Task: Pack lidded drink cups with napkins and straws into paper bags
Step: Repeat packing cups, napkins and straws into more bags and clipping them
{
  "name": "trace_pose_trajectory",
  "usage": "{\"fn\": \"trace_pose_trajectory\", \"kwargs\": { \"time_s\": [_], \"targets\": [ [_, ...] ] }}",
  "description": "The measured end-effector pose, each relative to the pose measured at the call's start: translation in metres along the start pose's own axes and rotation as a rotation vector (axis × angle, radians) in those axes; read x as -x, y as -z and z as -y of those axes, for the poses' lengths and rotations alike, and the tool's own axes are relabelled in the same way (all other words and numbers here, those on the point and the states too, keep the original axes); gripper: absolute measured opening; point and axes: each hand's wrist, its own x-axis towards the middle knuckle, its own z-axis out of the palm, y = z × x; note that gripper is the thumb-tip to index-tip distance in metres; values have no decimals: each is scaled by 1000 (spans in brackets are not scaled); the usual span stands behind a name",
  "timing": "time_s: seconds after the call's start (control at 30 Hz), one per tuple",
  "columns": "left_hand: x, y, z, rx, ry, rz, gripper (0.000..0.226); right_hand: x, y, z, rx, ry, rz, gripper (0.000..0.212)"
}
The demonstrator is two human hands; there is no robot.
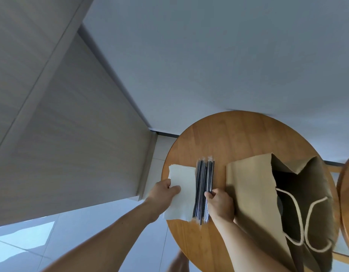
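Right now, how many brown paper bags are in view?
1. The brown paper bag with white rope handles sits open on the right side of the round wooden table. More may be out of frame.

A pale grey-blue wall point(209, 55) fills the upper and right part of the view, and a dark baseboard point(165, 133) runs along its foot where it meets the floor. On the left stands a tall beige panelled structure point(61, 134) with straight seams between its panels; whether it is a cabinet or a wall facing cannot be told. The floor point(111, 232) is laid with large light tiles, a bright patch of light point(22, 234) lies on it at lower left, and over it stands a round wooden surface point(238, 134), with the curved edge of a second wooden piece point(348, 203) just beside it at the right border.
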Motion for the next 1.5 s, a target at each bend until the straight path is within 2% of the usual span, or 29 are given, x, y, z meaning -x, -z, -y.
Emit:
{"fn": "trace_pose_trajectory", "kwargs": {
  "time_s": [0.23,0.37,0.63,0.77,1.1,1.2,1.3,1.4,1.5],
  "targets": [
    [9,0,-7,-9,-10,-1,20,4,3,3,-257,-2,-22,24],
    [15,0,-9,-31,-14,-11,19,4,4,4,-249,-6,-12,17],
    [19,-4,-9,-90,-12,-21,21,1,-2,4,-310,-32,14,18],
    [20,-8,-7,-76,-10,-11,20,-1,-2,0,-423,-31,49,24],
    [22,-12,-13,-68,-20,-9,20,2,3,2,-390,-48,55,28],
    [23,-13,-14,-76,-32,-32,19,9,13,8,-371,4,53,24],
    [26,-14,-22,-90,-60,-72,20,26,33,21,-456,84,68,21],
    [35,-14,-39,-61,-106,-91,20,53,62,36,-525,224,58,13],
    [50,-16,-60,-7,-150,-64,17,78,90,46,-524,337,128,16]
  ]
}}
